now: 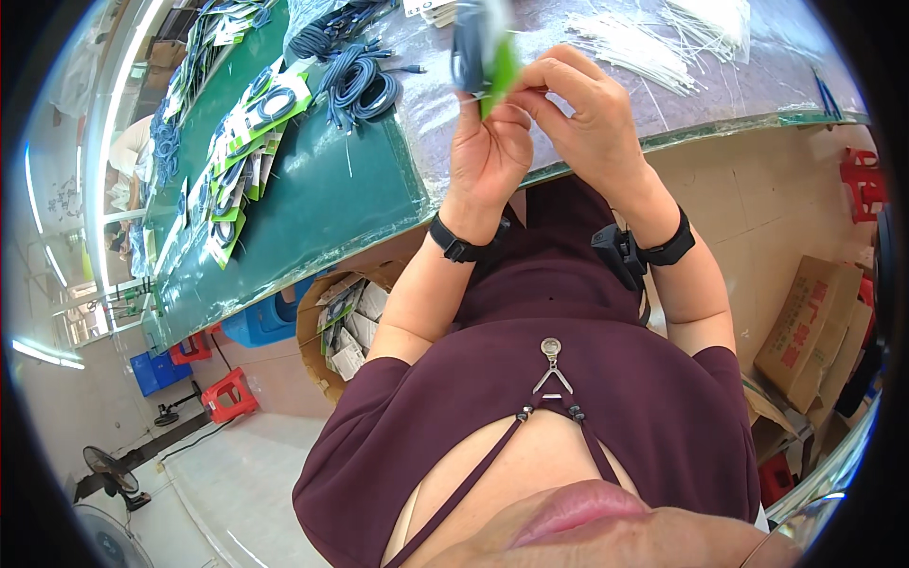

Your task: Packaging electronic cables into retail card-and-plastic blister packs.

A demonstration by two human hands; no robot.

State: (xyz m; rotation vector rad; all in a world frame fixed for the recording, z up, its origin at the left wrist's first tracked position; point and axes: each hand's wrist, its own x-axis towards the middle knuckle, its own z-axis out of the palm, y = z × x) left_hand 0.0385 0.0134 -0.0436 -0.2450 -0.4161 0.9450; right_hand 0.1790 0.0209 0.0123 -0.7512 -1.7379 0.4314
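Note:
A coiled dark blue cable on a green-and-white card (485, 59) is held up over the table's near edge, its upper part smeared by motion. My left hand (488, 151) is closed on the lower end of this card. Close beside it, my right hand (589, 114) makes a pinch at the card's green edge. What lies between those fingertips is too small to make out. Left of my hands, bundled dark blue cables (355, 85) rest on the table. White cable ties (630, 49) lie in a loose pile beyond my right hand.
Carded cables (248, 151) overlap in a row on the green tabletop (350, 204). Under the table's edge stands a cardboard box (317, 317) with carded packages inside. Dark blue tweezers-like tools (827, 95) lie at the far right. Cartons (805, 331) and red stools (862, 185) stand right.

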